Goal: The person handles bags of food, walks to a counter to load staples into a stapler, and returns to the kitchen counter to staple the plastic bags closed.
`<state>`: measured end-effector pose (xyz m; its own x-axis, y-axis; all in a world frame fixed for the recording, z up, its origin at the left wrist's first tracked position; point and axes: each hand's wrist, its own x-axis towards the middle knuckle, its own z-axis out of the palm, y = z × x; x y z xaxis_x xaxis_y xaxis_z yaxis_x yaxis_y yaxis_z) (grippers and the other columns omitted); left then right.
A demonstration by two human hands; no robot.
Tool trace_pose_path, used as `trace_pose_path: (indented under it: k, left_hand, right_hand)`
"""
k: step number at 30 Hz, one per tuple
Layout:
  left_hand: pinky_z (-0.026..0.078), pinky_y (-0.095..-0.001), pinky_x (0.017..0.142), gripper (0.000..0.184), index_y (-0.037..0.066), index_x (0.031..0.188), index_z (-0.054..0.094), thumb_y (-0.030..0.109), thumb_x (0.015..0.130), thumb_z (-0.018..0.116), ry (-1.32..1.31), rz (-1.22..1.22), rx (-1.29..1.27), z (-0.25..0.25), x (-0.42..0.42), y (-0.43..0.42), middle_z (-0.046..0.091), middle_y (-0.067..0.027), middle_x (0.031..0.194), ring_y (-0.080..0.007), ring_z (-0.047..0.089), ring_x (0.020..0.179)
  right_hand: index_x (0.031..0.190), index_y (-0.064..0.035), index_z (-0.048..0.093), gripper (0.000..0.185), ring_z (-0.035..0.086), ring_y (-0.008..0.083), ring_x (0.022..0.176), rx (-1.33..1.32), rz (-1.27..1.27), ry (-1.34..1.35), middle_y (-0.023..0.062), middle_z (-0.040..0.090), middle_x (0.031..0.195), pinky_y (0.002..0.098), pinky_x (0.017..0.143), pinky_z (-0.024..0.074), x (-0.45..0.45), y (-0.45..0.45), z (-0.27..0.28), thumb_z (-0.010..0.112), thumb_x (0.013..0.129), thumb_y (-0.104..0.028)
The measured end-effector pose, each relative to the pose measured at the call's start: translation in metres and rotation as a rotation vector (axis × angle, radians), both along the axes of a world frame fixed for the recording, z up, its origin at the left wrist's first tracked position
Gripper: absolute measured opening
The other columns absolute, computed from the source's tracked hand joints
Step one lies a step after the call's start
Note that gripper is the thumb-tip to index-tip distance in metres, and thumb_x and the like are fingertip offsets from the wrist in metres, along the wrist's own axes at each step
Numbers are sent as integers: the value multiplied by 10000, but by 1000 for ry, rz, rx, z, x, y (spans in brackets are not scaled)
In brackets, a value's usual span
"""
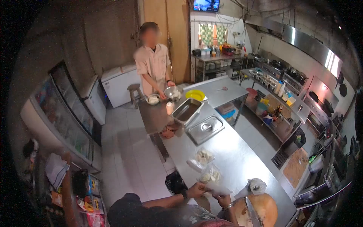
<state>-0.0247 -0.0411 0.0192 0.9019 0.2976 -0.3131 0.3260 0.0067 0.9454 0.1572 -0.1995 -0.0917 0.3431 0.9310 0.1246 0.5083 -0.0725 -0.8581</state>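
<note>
Near the front end of the steel table, my left hand (197,190) is closed on one edge of a thin, clear plastic bag (218,188). Pinched on the same bag, a little to the right, is my right hand (222,200). Just beyond my hands lie two filled plastic bags (210,174) with pale pieces inside. A white plastic roll or bundle (257,186) sits right of my hands. The knife (252,212) rests on a round wooden chopping board (266,210), close to my right wrist.
Across the steel table (242,160) lie a pan lid (206,129) and a deep metal pan (187,111). At its far end a co-worker (153,64) handles a metal bowl (173,93). A squeeze bottle (169,108) and a yellow plate (195,94) stand nearby. A black bag (176,182) hangs at the left edge.
</note>
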Motion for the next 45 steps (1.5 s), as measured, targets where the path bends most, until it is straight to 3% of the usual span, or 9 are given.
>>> trace_pose_path:
  k: [2, 4, 6, 9, 16, 25, 33, 37, 45]
  left_hand:
    - [524, -297, 814, 203, 35, 1059, 719, 174, 948, 620, -256, 180, -23, -37, 2, 3, 720, -87, 1004, -96, 637, 884]
    - [519, -303, 838, 217, 7, 1035, 703, 161, 981, 560, -312, 194, 59, -46, 5, 8, 712, -114, 1011, -116, 641, 911]
    - [526, -313, 835, 241, -23, 1026, 675, 164, 998, 527, -400, 258, -231, -42, 6, 13, 711, -110, 993, -147, 658, 901]
    - [530, -311, 831, 297, -25, 1059, 674, 224, 1013, 518, -393, 236, -240, -27, 4, 17, 712, -73, 992, -147, 667, 913]
    - [541, -293, 753, 317, -32, 1007, 694, 271, 961, 616, -190, 246, -3, -13, 6, 13, 724, -89, 886, -126, 673, 795]
    - [575, -305, 688, 351, 40, 1118, 422, 24, 879, 679, -325, 547, -192, -7, 17, 7, 689, -137, 875, -181, 689, 746]
    - [537, -265, 673, 248, 7, 1106, 578, 65, 889, 682, -317, 496, -65, -7, 10, 3, 695, -99, 787, -141, 679, 747]
    - [525, -278, 736, 220, 17, 1080, 710, 127, 889, 692, -231, 400, -1, -15, 0, 7, 728, -97, 909, -127, 675, 799]
    - [518, -382, 831, 320, 52, 1129, 679, 191, 842, 714, -321, 108, 596, 18, -3, 15, 669, -143, 993, -300, 643, 932]
  right_hand:
    - [1025, 8, 682, 322, 666, 186, 863, -7, -104, 166, 87, 715, 946, 326, 808, 520, -11, -3, 7, 796, 770, -151]
    - [928, 2, 712, 192, 659, 173, 790, 17, -138, -75, 73, 716, 854, 306, 763, 516, -15, 2, 21, 759, 813, -145]
    - [871, 0, 726, 140, 655, 163, 750, 52, -145, -238, 64, 716, 805, 294, 733, 515, -21, 6, 54, 736, 839, -137]
    - [922, 31, 702, 113, 671, 155, 783, 90, -266, 363, 88, 717, 844, 293, 741, 535, -30, 4, 89, 688, 872, -69]
    - [933, 35, 664, 94, 687, 184, 748, 226, -425, 680, 129, 713, 847, 295, 713, 556, -32, 2, 100, 653, 901, -53]
    - [1085, -38, 567, 268, 648, 146, 718, 349, -643, 601, 96, 690, 885, 256, 563, 499, -33, -8, 87, 643, 843, 46]
    - [1058, -20, 689, 186, 659, 136, 786, 59, -500, 339, 79, 686, 887, 268, 738, 554, -32, -7, 106, 654, 876, -7]
    - [1136, -17, 657, 275, 550, 80, 646, 161, -402, 316, -1, 596, 791, 212, 499, 460, -28, -12, 110, 671, 862, 7]
    - [1081, -33, 684, 332, 582, 140, 671, 144, -370, -41, 52, 610, 775, 291, 618, 511, -23, -15, 134, 728, 761, 43]
